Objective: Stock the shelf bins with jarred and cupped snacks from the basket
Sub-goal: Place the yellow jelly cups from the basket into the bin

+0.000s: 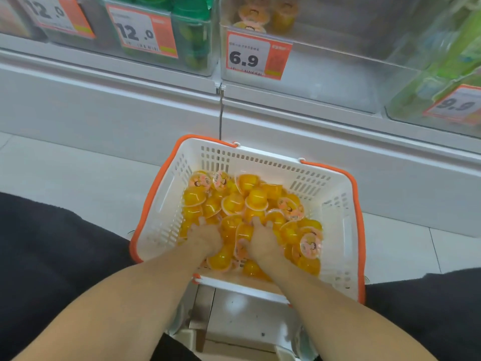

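A white basket with an orange rim (335, 212) sits on the floor in front of me, piled with several orange jelly cups (256, 199). Both my hands are down in the pile. My left hand (205, 237) is pressed among the cups at the near left, fingers curled into them. My right hand (261, 239) grips a jelly cup (244, 234) near the middle. Above, a clear shelf bin with a 6.9 price tag (256, 57) holds a few of the same orange cups (268, 16) at its back.
Left of that bin is a bin of green-lidded jars (192, 35) with a 12.0 tag. At the right stands a bin of green packs (458, 63) tagged 9.9. A white shelf ledge (130, 82) runs above the basket. My dark-clothed knees flank the basket.
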`<state>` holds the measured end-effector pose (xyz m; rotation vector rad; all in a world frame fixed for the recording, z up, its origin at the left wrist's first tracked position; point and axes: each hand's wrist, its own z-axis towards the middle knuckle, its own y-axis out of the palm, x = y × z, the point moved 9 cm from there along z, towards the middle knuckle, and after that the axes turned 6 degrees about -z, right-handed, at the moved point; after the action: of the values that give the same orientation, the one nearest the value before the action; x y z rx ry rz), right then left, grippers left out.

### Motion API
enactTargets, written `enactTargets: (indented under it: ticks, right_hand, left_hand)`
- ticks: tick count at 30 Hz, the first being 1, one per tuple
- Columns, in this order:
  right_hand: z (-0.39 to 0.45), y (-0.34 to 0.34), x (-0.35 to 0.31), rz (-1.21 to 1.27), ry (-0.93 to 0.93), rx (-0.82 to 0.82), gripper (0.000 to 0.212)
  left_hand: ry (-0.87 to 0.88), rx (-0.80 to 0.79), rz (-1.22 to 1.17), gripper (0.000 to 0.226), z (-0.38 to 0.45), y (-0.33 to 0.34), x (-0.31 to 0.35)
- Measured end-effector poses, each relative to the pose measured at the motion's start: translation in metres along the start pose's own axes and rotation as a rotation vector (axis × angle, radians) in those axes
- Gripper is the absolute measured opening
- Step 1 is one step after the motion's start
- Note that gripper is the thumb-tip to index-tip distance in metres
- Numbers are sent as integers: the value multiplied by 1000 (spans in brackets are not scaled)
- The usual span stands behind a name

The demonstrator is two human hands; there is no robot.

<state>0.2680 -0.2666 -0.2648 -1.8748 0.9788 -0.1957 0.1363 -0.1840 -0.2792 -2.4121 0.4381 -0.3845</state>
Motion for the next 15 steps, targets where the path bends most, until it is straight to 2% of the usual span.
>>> enactTargets:
  ticks: [2,4,6,8,10,13,15]
  right_hand:
    - [3,1,-2,-25,-10,-23,54]
    - [7,-2,0,-32,-7,-90,56]
    - [12,-6,6,10,24,-208,56]
    - [14,-6,13,179,54,-355,52]
    - [13,-16,16,426,71,-445,47]
    - [6,-46,11,713,64,-523,48]
    - [2,-73,5,780,22,-543,45]
  left_hand:
    - [32,36,86,49,1,-2,9]
    - [92,-70,51,51,-4,6,21]
    - [136,-200,-11,43,-11,19,30]
    - [164,-226,50,46,-12,27,32]
    - [176,-161,81,52,-12,26,29]
    - [167,-156,6,51,-17,16,26]
    - [133,-255,-142,50,-16,6,19]
